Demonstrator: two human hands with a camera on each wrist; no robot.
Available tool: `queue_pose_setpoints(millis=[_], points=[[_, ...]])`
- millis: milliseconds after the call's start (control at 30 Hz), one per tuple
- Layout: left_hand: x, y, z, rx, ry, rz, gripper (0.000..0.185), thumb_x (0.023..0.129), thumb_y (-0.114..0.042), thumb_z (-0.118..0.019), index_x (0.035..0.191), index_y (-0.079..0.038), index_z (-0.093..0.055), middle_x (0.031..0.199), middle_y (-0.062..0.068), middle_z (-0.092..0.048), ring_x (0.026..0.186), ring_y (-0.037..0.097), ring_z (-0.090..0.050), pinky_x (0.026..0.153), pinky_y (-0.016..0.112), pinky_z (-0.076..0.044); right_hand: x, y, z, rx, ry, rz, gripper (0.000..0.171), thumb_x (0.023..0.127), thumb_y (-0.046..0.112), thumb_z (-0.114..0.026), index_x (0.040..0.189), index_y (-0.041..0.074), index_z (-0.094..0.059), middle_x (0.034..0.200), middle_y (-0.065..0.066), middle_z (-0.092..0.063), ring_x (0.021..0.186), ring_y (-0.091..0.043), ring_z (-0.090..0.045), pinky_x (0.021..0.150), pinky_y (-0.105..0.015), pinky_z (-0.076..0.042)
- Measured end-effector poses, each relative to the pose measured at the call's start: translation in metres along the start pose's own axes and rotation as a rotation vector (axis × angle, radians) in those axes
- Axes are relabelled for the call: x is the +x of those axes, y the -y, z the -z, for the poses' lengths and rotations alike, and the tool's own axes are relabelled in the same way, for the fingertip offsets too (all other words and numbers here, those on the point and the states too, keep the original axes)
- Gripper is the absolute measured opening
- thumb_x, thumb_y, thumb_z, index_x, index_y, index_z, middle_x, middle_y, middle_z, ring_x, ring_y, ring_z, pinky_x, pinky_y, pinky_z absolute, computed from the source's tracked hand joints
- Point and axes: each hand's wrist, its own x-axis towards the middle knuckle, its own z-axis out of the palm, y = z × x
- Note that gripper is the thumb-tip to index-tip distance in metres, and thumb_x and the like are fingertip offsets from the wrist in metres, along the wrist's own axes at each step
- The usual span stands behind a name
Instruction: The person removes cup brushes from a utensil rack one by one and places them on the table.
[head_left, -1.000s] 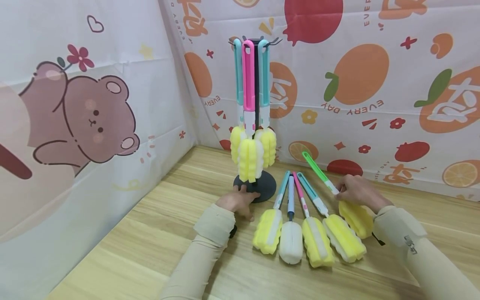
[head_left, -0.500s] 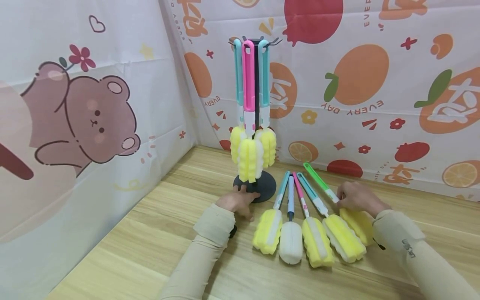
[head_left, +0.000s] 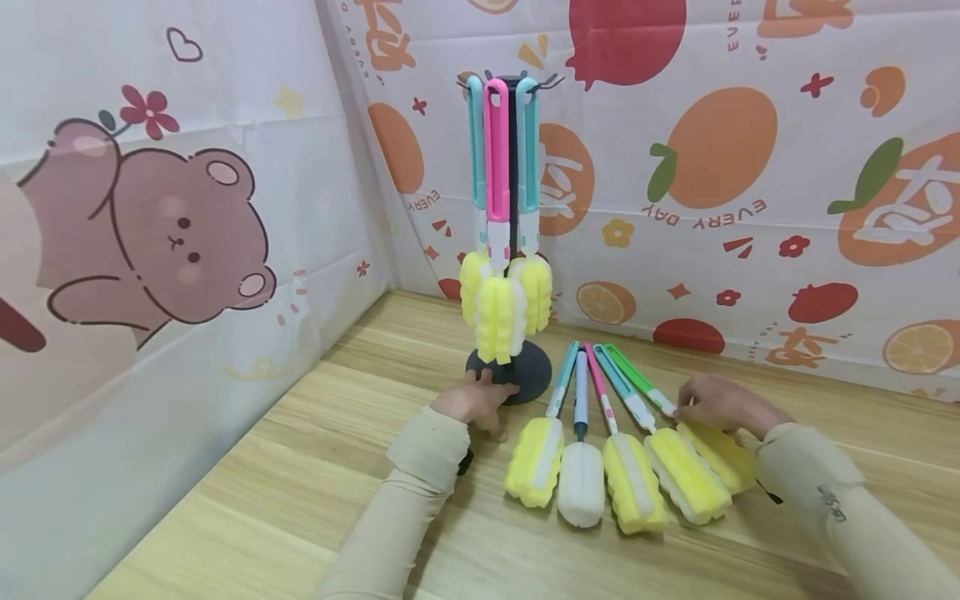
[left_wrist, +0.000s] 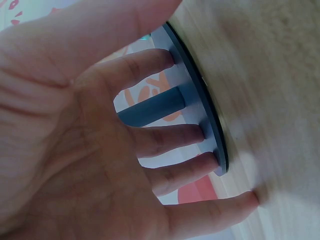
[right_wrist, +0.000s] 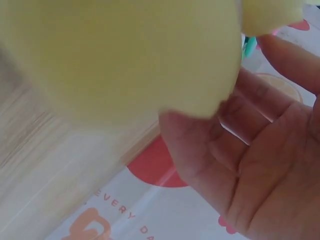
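My left hand (head_left: 474,404) rests with spread fingers on the round black base (head_left: 531,379) of a rack; in the left wrist view several fingertips (left_wrist: 202,132) touch the base, the little finger the table. Sponge bottle brushes hang from the rack: a pink-handled one (head_left: 498,154) in front, teal-handled ones (head_left: 529,146) beside it. At the right, my right hand (head_left: 723,404) holds a green-handled bottle brush (head_left: 633,371) near its neck, which it covers. That brush's yellow sponge (right_wrist: 140,55) fills much of the right wrist view and hides some fingertips.
Beside the green one lie several bottle brushes in a fan, heads toward me: teal (head_left: 536,462), white-headed (head_left: 582,483), pink (head_left: 635,483) and another teal (head_left: 688,475). Printed cloths (head_left: 705,150) stand behind and at the left of the wooden table (head_left: 247,517).
The green brush's handle has come down and toward me, and now lies close alongside the teal brush. My right hand has shifted slightly right; the left hand has stayed on the base.
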Motion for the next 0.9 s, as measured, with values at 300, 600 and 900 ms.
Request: queue_pose_setpoints(millis=[300,600,900], points=[[0.000,0.000,0.001,-0.017,0.015,0.012,0.079,0.090,-0.028,-0.080,0.158,-0.027,-0.040,0.164,0.020,-0.018,0.149,0.042,-0.012,0.104,0.061,-0.039,-0.007,0.003,0.003,0.118,0.095,-0.009,0.018,0.100,0.011,-0.059,0.106,-0.003,-0.069,0.092,-0.009,-0.060,0.075,-0.021,-0.057,0.057,-0.038,-0.057],[0.000,0.001,-0.001,-0.003,0.004,0.012,0.078,0.089,-0.028,-0.081,0.157,-0.027,-0.042,0.162,0.020,-0.022,0.148,0.041,-0.015,0.102,0.061,-0.041,-0.007,0.005,0.003,0.111,0.094,-0.005,0.019,0.101,0.012,-0.060,0.107,-0.004,-0.068,0.095,-0.010,-0.060,0.079,-0.023,-0.056,0.059,-0.039,-0.057],[0.002,0.001,-0.001,0.009,-0.002,0.005,0.078,0.089,-0.029,-0.081,0.156,-0.027,-0.043,0.161,0.019,-0.024,0.146,0.039,-0.020,0.101,0.061,-0.042,-0.006,0.006,0.014,0.072,0.073,0.001,0.022,0.101,0.016,-0.059,0.106,-0.005,-0.065,0.089,-0.008,-0.060,0.076,-0.023,-0.059,0.064,-0.039,-0.056]])
